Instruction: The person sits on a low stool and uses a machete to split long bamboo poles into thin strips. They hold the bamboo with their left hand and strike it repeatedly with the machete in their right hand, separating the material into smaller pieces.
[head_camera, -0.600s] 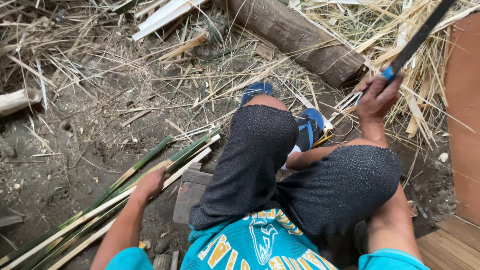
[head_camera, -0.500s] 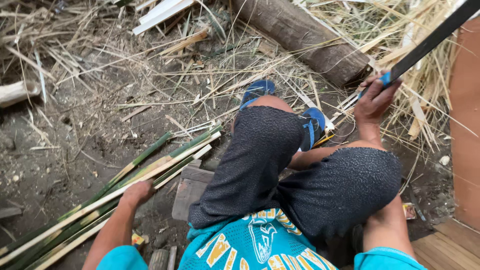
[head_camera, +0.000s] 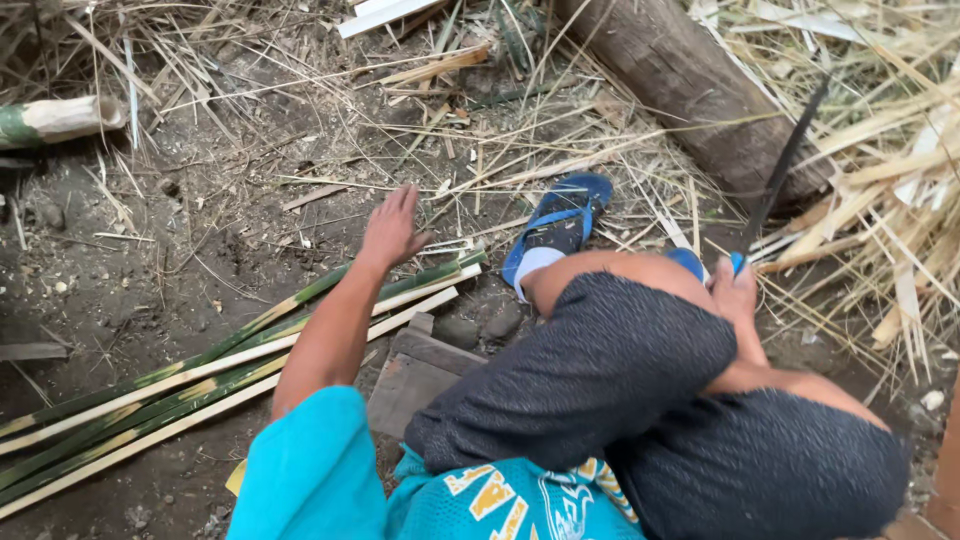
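Two hands are at work here, and I take them from my own body outward. Nearest me sit my bent knees in dark shorts (head_camera: 600, 370) and a teal sleeve (head_camera: 310, 470), with a flat wooden block (head_camera: 415, 375) on the ground just under the left knee. Beside that block lies the bundle of split bamboo strips (head_camera: 200, 385), green and pale, running from the lower left up toward my foot in its blue sandal (head_camera: 555, 225).

My left hand (head_camera: 390, 230) hangs above the upper end of the strips, fingers spread and released, holding nothing; it is near the strips but apart from them. My right hand (head_camera: 735, 290) is by the right knee, fingers clenched on the blue handle of a long dark blade (head_camera: 785, 165), which stands tilted up and away over the straw.

To do this well, I judge the free hand should come down flat on one strip only, well clear of the edge, and the blade should stay pointed away from the knee until the strip is seated on the block.

Farther off lie a thick log (head_camera: 690, 90), heaps of dry straw (head_camera: 880, 150) and a cut bamboo stub (head_camera: 60, 120) at the far left
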